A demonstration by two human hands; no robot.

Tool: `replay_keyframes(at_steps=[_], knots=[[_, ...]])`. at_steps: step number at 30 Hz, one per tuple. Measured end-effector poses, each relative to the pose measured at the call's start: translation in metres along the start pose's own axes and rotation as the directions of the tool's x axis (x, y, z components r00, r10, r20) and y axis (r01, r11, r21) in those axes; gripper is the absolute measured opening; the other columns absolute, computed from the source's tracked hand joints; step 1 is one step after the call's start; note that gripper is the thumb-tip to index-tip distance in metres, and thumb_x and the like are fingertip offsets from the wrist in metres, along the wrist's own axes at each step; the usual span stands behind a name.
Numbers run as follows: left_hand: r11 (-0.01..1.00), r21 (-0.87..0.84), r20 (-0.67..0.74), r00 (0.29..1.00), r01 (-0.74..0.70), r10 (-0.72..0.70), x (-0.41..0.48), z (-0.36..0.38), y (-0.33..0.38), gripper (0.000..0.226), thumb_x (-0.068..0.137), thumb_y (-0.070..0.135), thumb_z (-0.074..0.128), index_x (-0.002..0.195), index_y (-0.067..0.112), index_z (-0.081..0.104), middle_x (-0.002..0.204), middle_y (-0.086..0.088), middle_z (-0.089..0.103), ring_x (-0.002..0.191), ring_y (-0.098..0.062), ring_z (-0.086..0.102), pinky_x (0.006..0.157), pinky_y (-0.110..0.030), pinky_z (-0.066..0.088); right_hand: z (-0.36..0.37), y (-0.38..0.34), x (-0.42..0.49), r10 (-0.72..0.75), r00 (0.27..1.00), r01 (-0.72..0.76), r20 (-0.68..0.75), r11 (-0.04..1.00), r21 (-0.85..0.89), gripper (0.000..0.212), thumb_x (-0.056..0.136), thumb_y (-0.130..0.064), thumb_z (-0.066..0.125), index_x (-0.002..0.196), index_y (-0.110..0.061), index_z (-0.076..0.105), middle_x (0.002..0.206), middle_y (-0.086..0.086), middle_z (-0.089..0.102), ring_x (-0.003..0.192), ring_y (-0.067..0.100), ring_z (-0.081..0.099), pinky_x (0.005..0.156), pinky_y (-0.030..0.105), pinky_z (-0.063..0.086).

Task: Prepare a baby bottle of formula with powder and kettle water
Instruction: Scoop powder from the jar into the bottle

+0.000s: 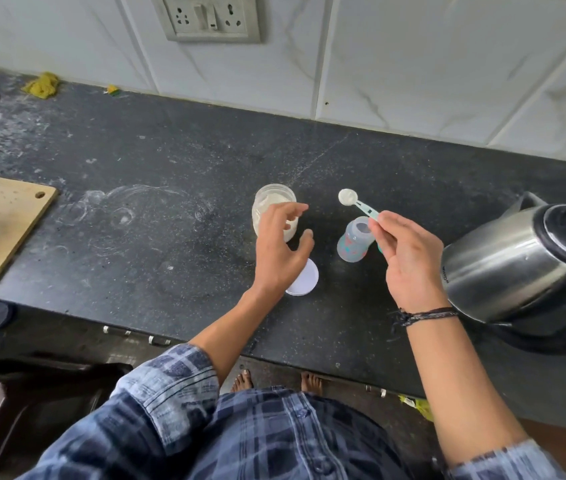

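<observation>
The right hand (409,261) pinches the handle of a small measuring scoop (357,202) whose bowl, heaped with white powder, hangs above the worktop (170,202) just beyond the open baby bottle (356,242), while the left hand (281,247) hovers with fingers spread and empty over the powder jar (272,209), whose lid (304,280) lies on the worktop near it. The step looks like tipping the scoop into the bottle, so the bowl should be kept level, brought right over the narrow mouth and turned slowly. Steadying the light bottle with the free hand would likely help, with the kettle (517,261) waiting at the right.
</observation>
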State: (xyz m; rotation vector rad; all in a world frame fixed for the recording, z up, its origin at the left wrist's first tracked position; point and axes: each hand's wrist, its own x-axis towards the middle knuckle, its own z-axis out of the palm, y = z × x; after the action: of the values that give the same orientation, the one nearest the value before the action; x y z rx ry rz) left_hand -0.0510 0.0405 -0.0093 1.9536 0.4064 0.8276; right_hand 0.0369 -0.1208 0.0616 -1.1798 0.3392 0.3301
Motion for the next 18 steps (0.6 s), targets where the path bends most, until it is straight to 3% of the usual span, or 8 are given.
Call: replay_keyframes(at_steps=[5,10,14,18], knots=[[0.986,-0.123,0.307,0.949,0.116,-0.074,-0.004,0.028,0.008,0.058,0.084,0.013,0.076,0.138,0.015,0.057,0.133,0.000,0.052,0.119,-0.008,0.055,0.100,-0.022,0.047,-0.021,-0.003,0.005,-0.062,0.997,0.062,-0.044,0.998,-0.003,0.012,0.089,0.005,0.074,0.101,0.007,0.073,0.094,0.014,0.075,0.088,0.020,0.076,0.084,0.024,0.060],[0.968,-0.083,0.421,0.888,0.238,-0.182,0.001,0.052,0.010,0.082,0.082,0.019,0.085,0.152,0.017,0.042,0.145,0.003,0.042,0.129,-0.004,0.045,0.107,-0.011,0.035,-0.038,0.000,0.007,-0.155,0.986,0.152,-0.057,0.986,-0.065,0.018,0.089,0.008,0.073,0.107,0.010,0.073,0.096,0.015,0.074,0.088,0.018,0.076,0.086,0.025,0.061],[0.953,0.005,0.489,0.831,0.303,-0.267,0.009,0.063,0.006,0.090,0.080,0.027,0.089,0.154,0.019,0.039,0.152,0.001,0.044,0.139,-0.012,0.044,0.117,-0.029,0.036,-0.046,0.001,0.010,-0.191,0.979,0.183,-0.069,0.978,-0.103,0.017,0.088,0.008,0.074,0.105,0.009,0.073,0.093,0.014,0.075,0.088,0.018,0.076,0.089,0.028,0.061],[0.927,0.048,0.516,0.785,0.373,-0.343,0.015,0.070,0.003,0.087,0.080,0.024,0.088,0.153,0.019,0.042,0.153,0.002,0.049,0.140,-0.015,0.047,0.118,-0.037,0.038,-0.051,0.001,0.011,-0.210,0.976,0.202,-0.058,0.971,-0.127,0.016,0.089,0.008,0.074,0.105,0.007,0.074,0.088,0.009,0.076,0.088,0.018,0.075,0.088,0.027,0.061]])
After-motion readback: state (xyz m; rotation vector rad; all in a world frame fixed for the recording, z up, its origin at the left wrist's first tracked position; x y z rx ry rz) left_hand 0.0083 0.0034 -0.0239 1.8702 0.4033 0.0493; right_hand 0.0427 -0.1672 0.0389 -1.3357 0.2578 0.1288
